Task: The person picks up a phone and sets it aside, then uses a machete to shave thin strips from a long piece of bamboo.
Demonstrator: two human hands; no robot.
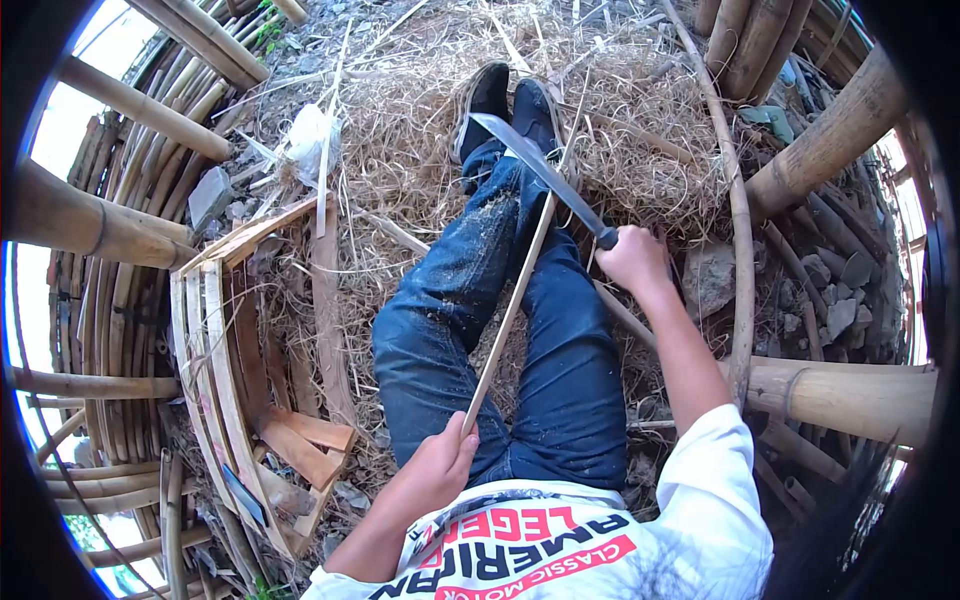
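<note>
My left hand (440, 462) is closed round the near end of a long, thin bamboo strip (512, 325), close to my lap. The strip runs up between my legs toward my shoes. My right hand (635, 257) grips the dark handle of a machete (545, 170), out past my right knee. Its long blade points up and left, crossing over the strip near my shins. Pale shavings are scattered on my jeans (440, 310), and my legs lie stretched out on the ground.
Curly bamboo shavings (390, 170) cover the ground round my feet. A wooden crate (215, 330) stands on my left, with a plastic bag (308, 135) beyond it. Thick bamboo poles (840, 390) flank both sides, and a rock (710, 280) lies by my right arm.
</note>
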